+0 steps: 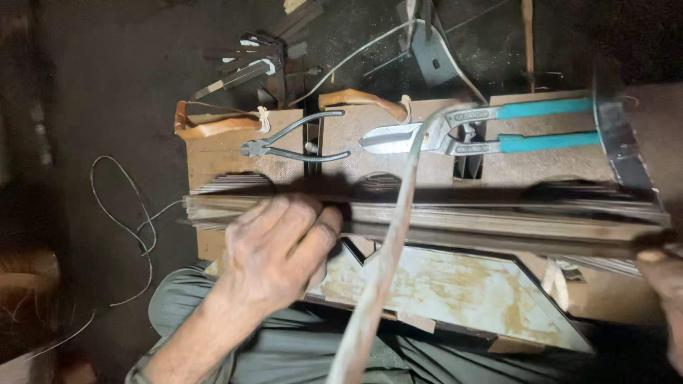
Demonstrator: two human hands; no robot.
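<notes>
The floor (107,92) is dark, grimy and dimly lit, almost black toward the left edge and the top right corner. A thin loose wire (124,213) curls across it on the left. The counter (220,153) is a low, worn block of brown wood with semicircular notches cut along its edge. Behind it, scrap metal pieces (249,64) and a pale cable (356,53) lie on the ground. Light falls mainly on the counter, leaving the surroundings in shadow.

Dull metal strips (455,217), glossy teal-handled snips (484,131), rusty sheet (455,291), wooden bench (220,156).
</notes>
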